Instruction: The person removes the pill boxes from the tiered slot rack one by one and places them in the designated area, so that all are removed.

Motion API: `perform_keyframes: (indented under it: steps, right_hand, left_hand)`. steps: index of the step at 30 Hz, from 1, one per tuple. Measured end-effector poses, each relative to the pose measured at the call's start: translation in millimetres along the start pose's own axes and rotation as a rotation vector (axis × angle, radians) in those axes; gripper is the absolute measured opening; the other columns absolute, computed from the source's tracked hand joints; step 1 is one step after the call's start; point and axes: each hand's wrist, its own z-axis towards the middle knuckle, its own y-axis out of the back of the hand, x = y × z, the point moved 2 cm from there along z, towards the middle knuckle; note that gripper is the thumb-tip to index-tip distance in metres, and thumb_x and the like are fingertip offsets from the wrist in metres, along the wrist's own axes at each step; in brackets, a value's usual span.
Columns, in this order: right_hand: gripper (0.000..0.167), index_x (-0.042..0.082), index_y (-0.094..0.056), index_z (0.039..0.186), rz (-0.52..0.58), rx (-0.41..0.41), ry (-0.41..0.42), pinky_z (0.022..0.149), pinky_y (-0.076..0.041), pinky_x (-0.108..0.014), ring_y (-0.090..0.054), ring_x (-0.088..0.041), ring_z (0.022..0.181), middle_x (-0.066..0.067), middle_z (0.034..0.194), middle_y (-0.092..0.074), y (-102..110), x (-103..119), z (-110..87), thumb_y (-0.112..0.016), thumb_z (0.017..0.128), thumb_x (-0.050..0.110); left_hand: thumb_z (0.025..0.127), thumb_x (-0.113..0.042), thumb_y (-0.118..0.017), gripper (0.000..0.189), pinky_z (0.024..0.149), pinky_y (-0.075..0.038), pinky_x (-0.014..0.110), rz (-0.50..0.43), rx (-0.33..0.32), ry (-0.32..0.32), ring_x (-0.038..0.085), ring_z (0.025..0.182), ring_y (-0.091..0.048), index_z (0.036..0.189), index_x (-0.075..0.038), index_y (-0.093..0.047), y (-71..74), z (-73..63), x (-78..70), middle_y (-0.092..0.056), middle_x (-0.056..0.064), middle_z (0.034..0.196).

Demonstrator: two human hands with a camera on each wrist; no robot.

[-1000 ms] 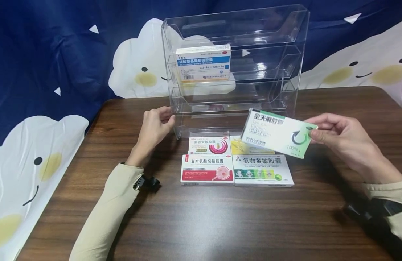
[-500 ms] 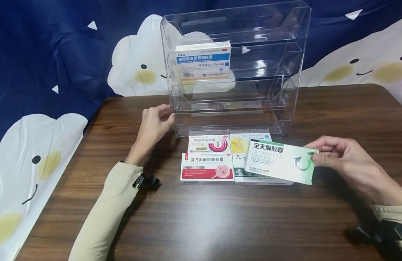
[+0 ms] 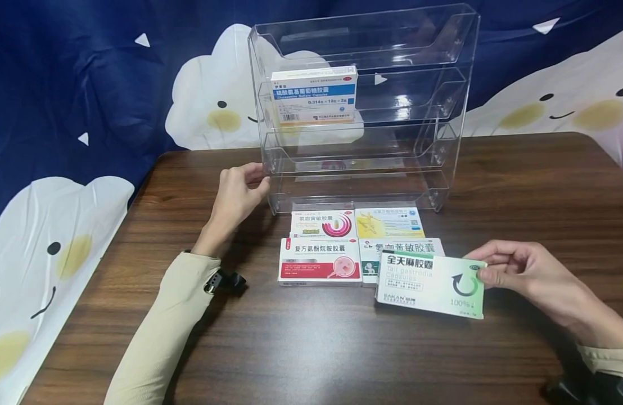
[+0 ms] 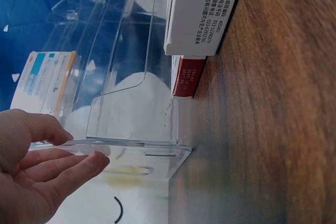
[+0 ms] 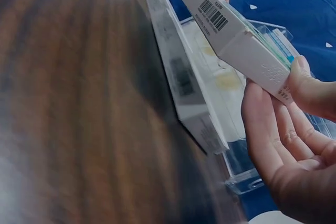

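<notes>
My right hand (image 3: 531, 281) pinches the right end of a green and white medicine box (image 3: 428, 284) between thumb and fingers. The box is raised, overlapping the lower right box of the group on the table. In the right wrist view its white, barcoded side (image 5: 226, 35) faces the camera. My left hand (image 3: 239, 193) grips the left side panel of a clear tiered rack (image 3: 364, 185). The left wrist view shows the thumb (image 4: 50, 129) on one side of that panel and the fingers on the other. A blue and white capsule box (image 3: 314, 97) stands at the left of an upper tier.
Several medicine boxes lie flat before the rack: a white-pink one (image 3: 321, 224), a yellow-white one (image 3: 389, 223), a red-white one (image 3: 319, 260) and a partly hidden green-white one (image 3: 369, 267). Beneath them is a brown wooden table (image 3: 291, 349); a blue cloud-patterned curtain (image 3: 114, 67) hangs behind.
My right hand has brought the green and white box down and nearer the front, from beside the rack to the near edge of the flat boxes. My left hand stays on the rack.
</notes>
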Motion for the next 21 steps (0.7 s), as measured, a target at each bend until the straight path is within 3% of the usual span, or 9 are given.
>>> perform_keyframes:
  steps: [9,21]
  right_hand:
    - [0.03,0.007,-0.067,0.112,0.007,0.073,-0.019,0.07,-0.055,-0.026,-0.07,-0.019,0.079,-0.01,0.093,-0.073,-19.7,-10.8,-11.8,-0.057,0.089,-0.009]
    - [0.039,0.016,-0.069,0.112,0.21,0.212,-0.04,0.07,-0.058,-0.04,-0.071,-0.019,0.083,-0.008,0.094,-0.073,-31.4,-21.2,-16.8,-0.049,0.093,-0.012]
  left_hand:
    - [0.086,-0.002,-0.061,0.027,0.088,-0.053,0.039,0.003,0.003,-0.002,0.028,0.099,-0.068,0.109,0.009,-0.068,0.1,0.3,1.0,-0.071,0.021,0.101]
    - [0.086,-0.002,-0.062,0.027,0.089,-0.053,0.038,-0.003,0.009,0.008,0.028,0.1,-0.068,0.11,0.009,-0.067,0.5,-0.1,-0.7,-0.07,0.021,0.102]
